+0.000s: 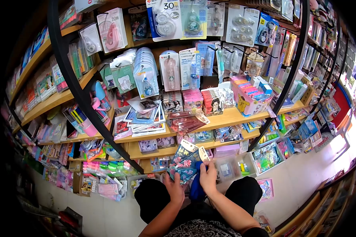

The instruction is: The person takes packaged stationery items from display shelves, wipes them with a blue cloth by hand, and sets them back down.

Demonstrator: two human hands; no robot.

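In my left hand (175, 187) is a dark teal, flower-patterned packet (184, 158) with a pale header card, its fingers closed round the lower edge. My right hand (208, 177) is closed on a bright blue packet (197, 185) that also seems to have a pale header card (203, 154). The two packets overlap in front of my knees, and what they contain I cannot make out. Just beyond them is the low wooden shelf (162, 149), with small picture packets on it.
A wooden shelf (223, 117) ahead holds card packs, a pink box (247, 100) of pens and a pile of flat packets (144, 118). Correction tapes (164, 23) hang above. Black posts (77, 87) slant down on both sides. Clear bins (227, 168) stand low, right of my hands.
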